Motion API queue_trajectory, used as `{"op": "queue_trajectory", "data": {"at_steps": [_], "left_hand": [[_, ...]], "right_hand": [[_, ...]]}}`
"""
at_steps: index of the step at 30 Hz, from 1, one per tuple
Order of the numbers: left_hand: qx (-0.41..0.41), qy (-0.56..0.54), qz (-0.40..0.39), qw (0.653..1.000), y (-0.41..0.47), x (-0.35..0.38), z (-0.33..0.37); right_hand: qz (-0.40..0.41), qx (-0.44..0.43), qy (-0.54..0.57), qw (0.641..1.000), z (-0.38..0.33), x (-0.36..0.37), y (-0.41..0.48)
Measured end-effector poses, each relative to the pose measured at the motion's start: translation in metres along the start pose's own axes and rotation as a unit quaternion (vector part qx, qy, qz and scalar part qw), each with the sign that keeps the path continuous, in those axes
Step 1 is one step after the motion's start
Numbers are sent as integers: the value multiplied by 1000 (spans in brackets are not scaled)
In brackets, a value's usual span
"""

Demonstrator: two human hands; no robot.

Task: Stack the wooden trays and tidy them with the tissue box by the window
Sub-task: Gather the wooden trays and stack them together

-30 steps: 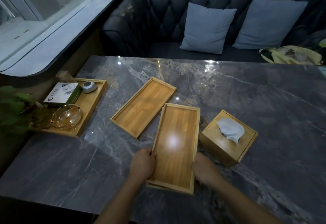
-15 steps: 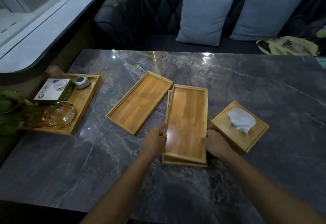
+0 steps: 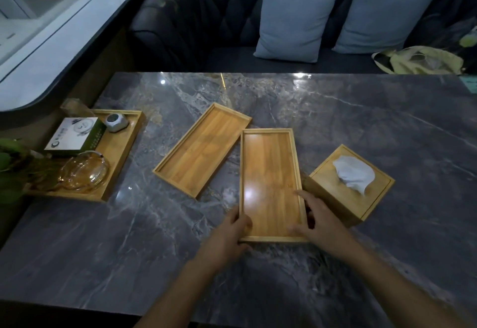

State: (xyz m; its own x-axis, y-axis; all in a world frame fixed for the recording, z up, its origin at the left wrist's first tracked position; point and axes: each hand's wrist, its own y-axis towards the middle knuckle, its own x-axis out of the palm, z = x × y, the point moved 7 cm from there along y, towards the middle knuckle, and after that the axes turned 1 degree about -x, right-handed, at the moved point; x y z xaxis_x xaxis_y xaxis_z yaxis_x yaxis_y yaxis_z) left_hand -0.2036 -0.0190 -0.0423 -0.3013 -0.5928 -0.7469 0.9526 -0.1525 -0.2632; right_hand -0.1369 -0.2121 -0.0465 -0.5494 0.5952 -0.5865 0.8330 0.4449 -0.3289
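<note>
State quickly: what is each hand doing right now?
Left hand: closed on the stacked trays' left edge.
Right hand: fingers spread, resting on the trays' right rim.

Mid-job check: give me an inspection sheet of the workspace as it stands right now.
Surface: dark marble table, glossy, with light glare spots.
Job's things: tray under the hands, lying straight, whether another tray sits beneath cannot be told; angled tray empty, to its left, corners nearly touching; wooden tissue box at its right, tissue sticking out.
Clutter: window-side tray holds a green-and-white box, a small grey gadget and a glass dish; plant leaves at the left edge.
Grippers: left hand grips the tray's near left corner; right hand on its right rim, fingers spread.
Cables: nothing seen.
Surroundings: window at left; dark sofa with two grey cushions; yellowish bag.
</note>
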Motion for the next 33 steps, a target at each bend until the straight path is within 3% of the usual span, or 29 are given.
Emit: {"op": "queue_trajectory", "data": {"at_steps": [3, 7, 14, 24, 33], "left_hand": [[46, 32, 46, 997, -4, -1, 3], [62, 28, 59, 996, -6, -1, 2], [25, 17, 72, 997, -3, -5, -1], [7, -7, 104, 995, 2, -6, -7], [-13, -4, 154, 988, -8, -3, 0]], "right_hand": [[-39, -75, -150, 985, 3, 12, -18], [65, -201, -301, 930, -9, 11, -27], [97, -233, -302, 919, -19, 13, -28], [70, -184, -223, 955, -2, 12, -19], [44, -193, -213, 957, 5, 13, -15]]}}
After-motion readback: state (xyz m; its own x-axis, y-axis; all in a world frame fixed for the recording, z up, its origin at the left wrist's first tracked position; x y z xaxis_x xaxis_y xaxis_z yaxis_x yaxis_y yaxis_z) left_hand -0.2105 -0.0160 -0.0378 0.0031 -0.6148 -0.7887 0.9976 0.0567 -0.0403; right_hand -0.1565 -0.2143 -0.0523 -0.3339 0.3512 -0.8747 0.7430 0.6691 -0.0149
